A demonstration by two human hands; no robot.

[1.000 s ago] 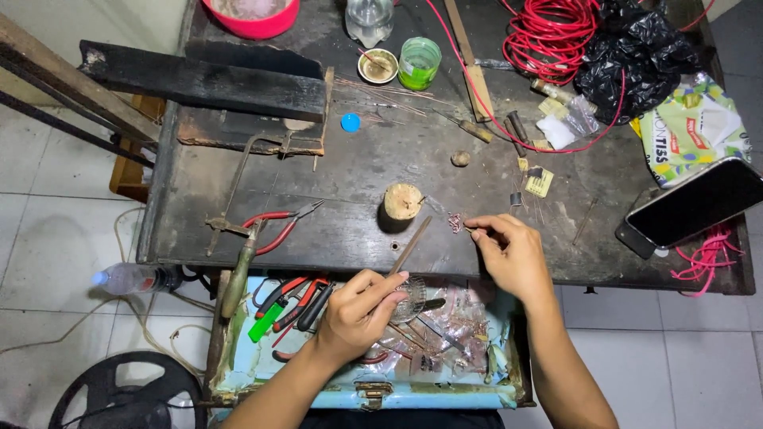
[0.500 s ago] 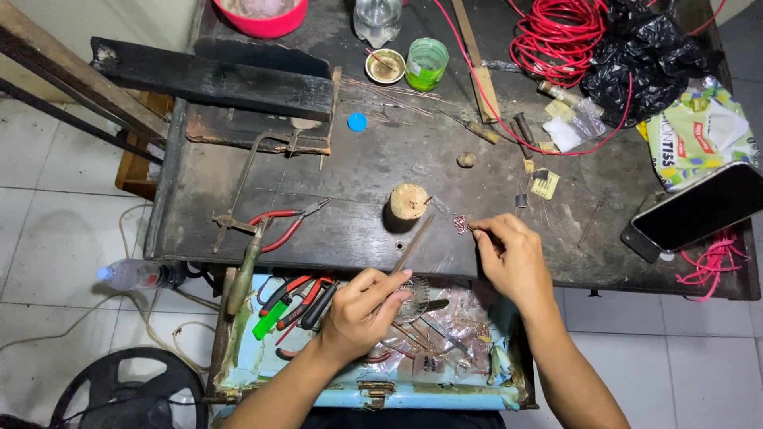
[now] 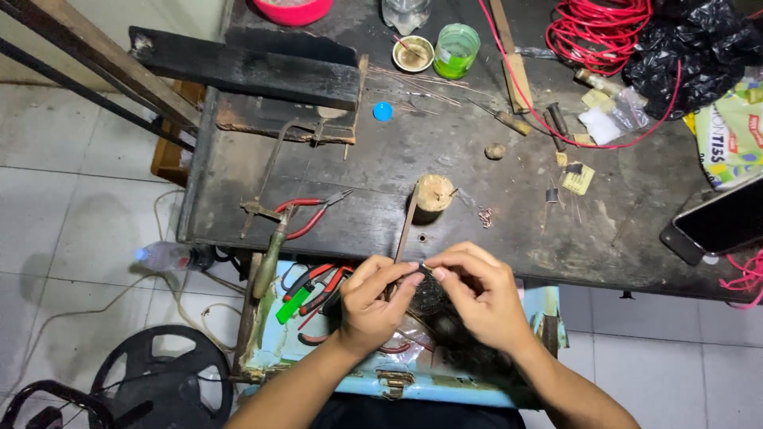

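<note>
At lower centre, my left hand point(image 3: 377, 298) and right hand point(image 3: 477, 298) pinch a small dark part point(image 3: 429, 287) together; threading it next needs steady fingertips.

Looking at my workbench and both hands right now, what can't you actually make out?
Head view only:
- Small piece pinched between left hand and right hand: too small, covered by fingertips.
- Open toolbox contents: hidden beneath both hands.
- Phone: cut off by right edge.
- Pink bowl: cut off by top edge.
</note>
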